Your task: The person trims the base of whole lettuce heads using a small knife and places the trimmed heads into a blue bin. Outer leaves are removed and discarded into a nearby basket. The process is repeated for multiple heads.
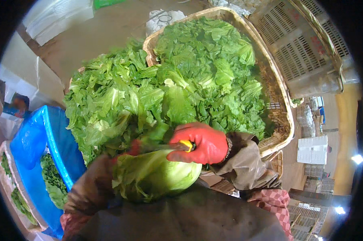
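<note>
In a red glove, my right hand (210, 143) grips a knife (188, 145) with a yellow handle; its blade points left along the top of a lettuce head (166, 177). The head lies on its side against my dark apron (181, 217), pale green at the right end and leafier at the left. My left hand (135, 147), also red-gloved, is at the head's far left side, mostly hidden and blurred. It appears to hold the head there. Just beyond both hands lies a heap of loose lettuce leaves (175, 102).
The leaves fill a large dirty plastic crate (281, 81) and pile up to its left. Perforated crates (293, 48) stand at the upper right. On the left, blue plastic sheeting (33, 144) lines a container with greens (52, 177). White foam boxes (312, 149) stand farther right.
</note>
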{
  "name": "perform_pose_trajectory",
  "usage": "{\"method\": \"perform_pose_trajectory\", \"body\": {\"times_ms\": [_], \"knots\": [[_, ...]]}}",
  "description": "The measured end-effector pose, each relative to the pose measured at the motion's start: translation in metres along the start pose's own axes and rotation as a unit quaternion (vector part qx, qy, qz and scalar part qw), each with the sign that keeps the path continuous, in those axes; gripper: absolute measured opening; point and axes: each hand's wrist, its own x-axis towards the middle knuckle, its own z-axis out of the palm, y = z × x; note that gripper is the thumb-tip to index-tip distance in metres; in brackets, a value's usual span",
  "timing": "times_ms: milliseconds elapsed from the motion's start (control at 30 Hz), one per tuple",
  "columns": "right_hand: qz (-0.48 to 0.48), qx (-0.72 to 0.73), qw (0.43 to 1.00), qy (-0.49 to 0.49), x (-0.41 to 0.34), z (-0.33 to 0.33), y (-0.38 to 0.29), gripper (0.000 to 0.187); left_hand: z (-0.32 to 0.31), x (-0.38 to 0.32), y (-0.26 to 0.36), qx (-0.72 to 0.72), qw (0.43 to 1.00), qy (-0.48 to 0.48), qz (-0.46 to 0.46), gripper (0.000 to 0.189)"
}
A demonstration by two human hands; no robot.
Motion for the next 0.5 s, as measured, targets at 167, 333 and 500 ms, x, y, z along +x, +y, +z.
{"method": "perform_pose_trajectory", "body": {"times_ms": [167,333,500], "knots": [[0.234,0.455,0.831,0.217,-0.003,0.011,0.007,0.042,0.017,-0.019,0.009,0.123,0.99,0.071,0.008,0.085],[0.231,0.462,0.855,0.048,-0.018,-0.003,-0.006,0.052,0.007,-0.005,-0.001,-0.041,0.978,0.186,0.09,0.094],[0.146,0.38,0.903,0.136,-0.017,-0.02,-0.029,0.043,-0.01,0.009,-0.003,-0.222,0.956,0.129,0.145,0.1]]}}
